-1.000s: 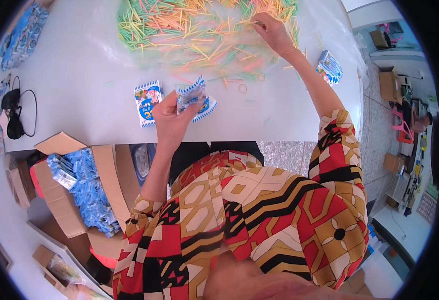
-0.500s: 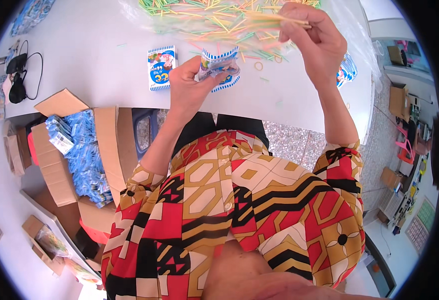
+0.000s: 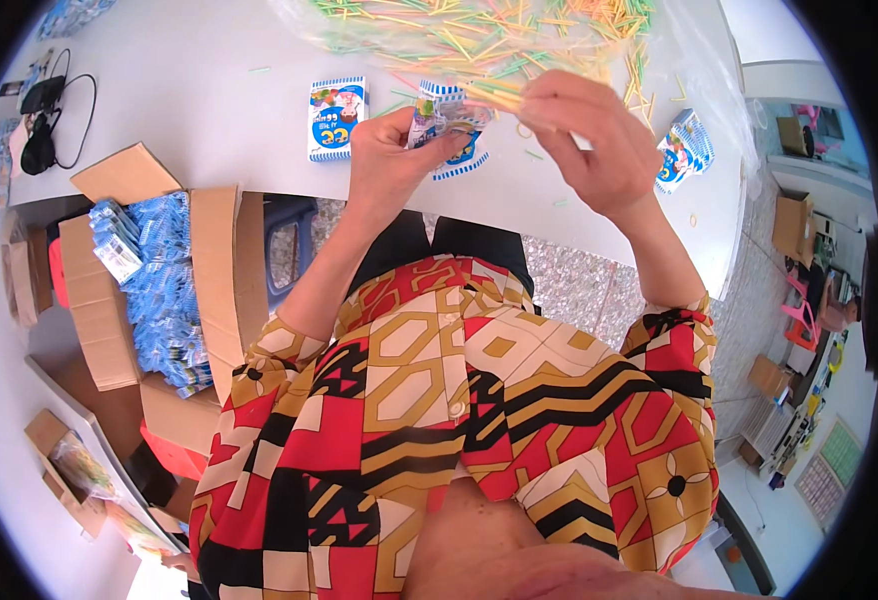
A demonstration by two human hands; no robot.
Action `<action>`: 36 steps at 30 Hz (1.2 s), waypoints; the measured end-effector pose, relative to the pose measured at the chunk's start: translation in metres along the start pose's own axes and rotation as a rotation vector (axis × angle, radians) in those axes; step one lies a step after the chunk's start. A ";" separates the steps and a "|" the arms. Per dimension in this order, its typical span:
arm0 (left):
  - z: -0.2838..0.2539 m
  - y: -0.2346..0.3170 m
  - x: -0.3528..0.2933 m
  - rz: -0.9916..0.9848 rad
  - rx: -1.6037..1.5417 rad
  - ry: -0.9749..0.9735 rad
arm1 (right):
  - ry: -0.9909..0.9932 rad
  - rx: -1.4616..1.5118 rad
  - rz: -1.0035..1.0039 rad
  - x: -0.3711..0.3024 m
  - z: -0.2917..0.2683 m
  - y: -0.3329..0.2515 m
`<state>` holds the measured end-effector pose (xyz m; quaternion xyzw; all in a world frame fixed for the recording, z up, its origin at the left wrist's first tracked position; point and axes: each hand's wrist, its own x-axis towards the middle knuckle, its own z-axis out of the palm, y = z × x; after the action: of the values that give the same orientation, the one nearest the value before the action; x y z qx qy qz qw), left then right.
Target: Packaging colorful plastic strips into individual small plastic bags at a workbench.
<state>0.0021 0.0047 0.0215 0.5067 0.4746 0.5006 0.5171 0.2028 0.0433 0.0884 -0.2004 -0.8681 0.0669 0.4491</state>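
My left hand (image 3: 389,170) is closed on a small blue-and-white printed packet (image 3: 449,110), held tilted over the front of the table. Its clear, crinkled side faces right. From the right, my right hand (image 3: 599,145) pinches a small bunch of thin pastel sticks (image 3: 494,95). Their tips point left, right at the packet's opening; whether any are inside, I cannot tell. Beyond both hands spreads a loose pile of green, yellow and pink sticks (image 3: 439,30) on clear plastic sheeting.
On the white table (image 3: 209,120), a flat packet (image 3: 337,120) lies left of my left hand and more packets (image 3: 684,150) at the right. Black cabled devices (image 3: 39,150) sit far left. Below the table edge, a cardboard box (image 3: 219,290) holds many blue packets.
My right hand has come down and left, bringing the sticks from above the pile to the packet's opening. My left hand still holds the packet. The view has shifted slightly.
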 end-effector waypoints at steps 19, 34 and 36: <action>-0.007 -0.009 0.000 -0.177 -0.168 -0.161 | -0.216 0.018 -0.264 -0.011 -0.006 -0.002; -0.007 -0.004 -0.002 -0.265 -0.264 -0.242 | -0.226 -0.063 -0.367 -0.005 -0.014 -0.004; -0.007 -0.006 -0.002 -0.272 -0.267 -0.242 | -0.248 -0.070 -0.383 -0.006 -0.014 -0.004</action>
<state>-0.0044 0.0031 0.0156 0.4214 0.4025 0.4201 0.6957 0.2162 0.0362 0.0928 -0.0374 -0.9407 -0.0257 0.3362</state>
